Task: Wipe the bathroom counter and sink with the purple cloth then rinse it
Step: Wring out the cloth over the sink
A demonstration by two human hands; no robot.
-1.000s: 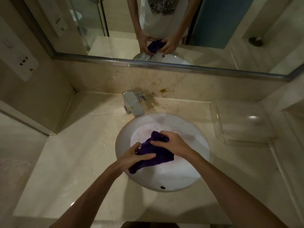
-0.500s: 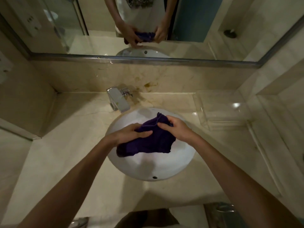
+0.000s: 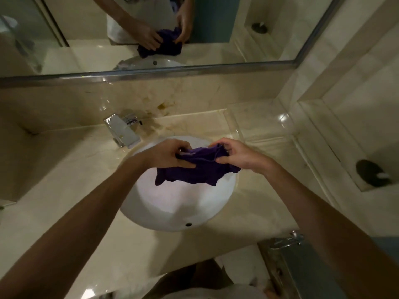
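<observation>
Cloth (image 3: pixel 195 169): purple, bunched, held above the sink (image 3: pixel 179 214), lower edge hanging free.
Left hand (image 3: pixel 167 155): fingers clamped on cloth's left end.
Right hand (image 3: pixel 239 155): fingers pinch its right end.
Tap (image 3: pixel 124 131): far left, on the desk (image 3: pixel 64 180).

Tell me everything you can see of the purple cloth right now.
The purple cloth is dark, soft and terry-like, bunched and creased rather than flat. Both hands hold it above the white sink: the left hand pinches its left upper edge, the right hand its right. Its lower edge hangs loose in uneven points. Its reflection shows in the mirror. Whether it is wet is unclear.
</observation>
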